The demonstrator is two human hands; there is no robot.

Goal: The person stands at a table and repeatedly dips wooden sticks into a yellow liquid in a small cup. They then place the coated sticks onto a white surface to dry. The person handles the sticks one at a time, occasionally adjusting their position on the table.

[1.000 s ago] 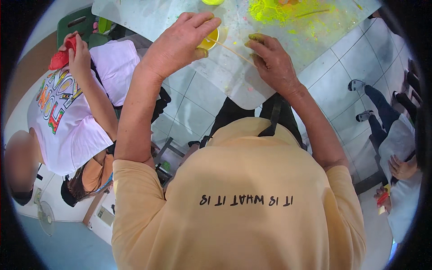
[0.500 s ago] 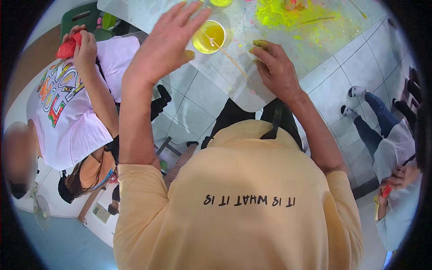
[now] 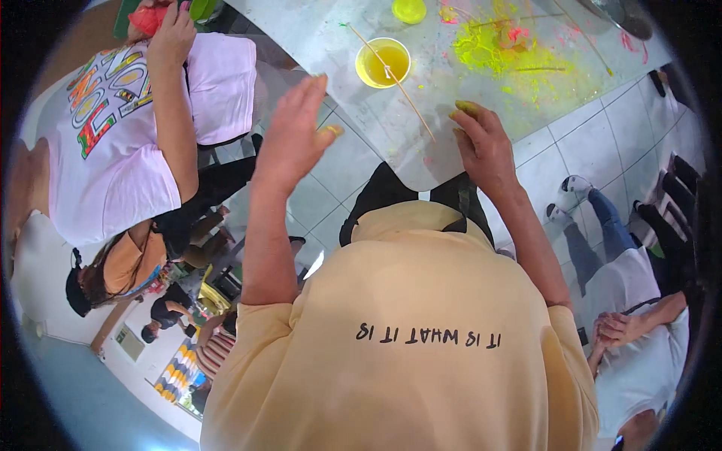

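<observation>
A white cup (image 3: pixel 360 72) of clear yellow liquid stands near the corner of the table. Across its rim lies a thin wooden stick (image 3: pixel 409 100), greenish at its far end, with a small white knotted piece (image 3: pixel 388 72) at its middle. My left hand (image 3: pixel 293 143) is raised to the left of the cup, past the table edge, fingers stretched and thumb apart, holding nothing. Over the table's near right edge, my right hand (image 3: pixel 486 146) hovers with loosely bent fingers, apart from the stick and with no object in it. Yellow stains mark the fingertips of both.
Bright yellow and pink crumbs (image 3: pixel 489 52) litter the grey table (image 3: pixel 338 45), with more sticks (image 3: pixel 583 41) among them. A small yellow container (image 3: pixel 409 10) sits beyond the cup. One person (image 3: pixel 128 143) at the left holds something red (image 3: pixel 148 19); another person (image 3: pixel 632 331) is at the right.
My left hand has drawn back from beside the cup, leftward and nearer to me. The stick's far end now shows. My right hand stays near the table edge. The whole view has shifted.
</observation>
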